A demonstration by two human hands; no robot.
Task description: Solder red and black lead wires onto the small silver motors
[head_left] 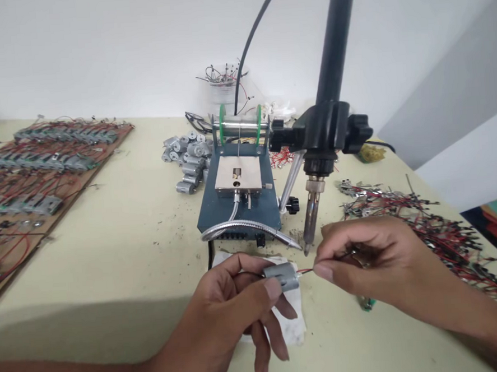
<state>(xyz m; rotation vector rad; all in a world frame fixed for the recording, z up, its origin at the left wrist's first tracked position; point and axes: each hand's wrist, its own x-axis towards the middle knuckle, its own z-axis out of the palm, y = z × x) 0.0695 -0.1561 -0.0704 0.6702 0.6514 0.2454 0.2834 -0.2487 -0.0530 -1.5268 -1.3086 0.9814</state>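
My left hand [235, 310] pinches a small silver motor [282, 275] between thumb and fingers, just above a white cloth [293, 318]. My right hand [362, 263] pinches a thin red wire [305, 270] whose end meets the motor's terminal. Both sit right below the tip of a black soldering iron [311, 216] clamped upright in a stand. A flexible metal solder-feed tube [251, 226] curves out of the blue machine [237, 209], ending next to the iron tip.
A solder spool [240, 125] tops the blue machine. Loose motors [188, 156] lie behind it. A board of wired motors [33, 176] fills the left. A pile of red and black wires [436, 230] lies right. A clear tub of wires [225, 86] stands at the back.
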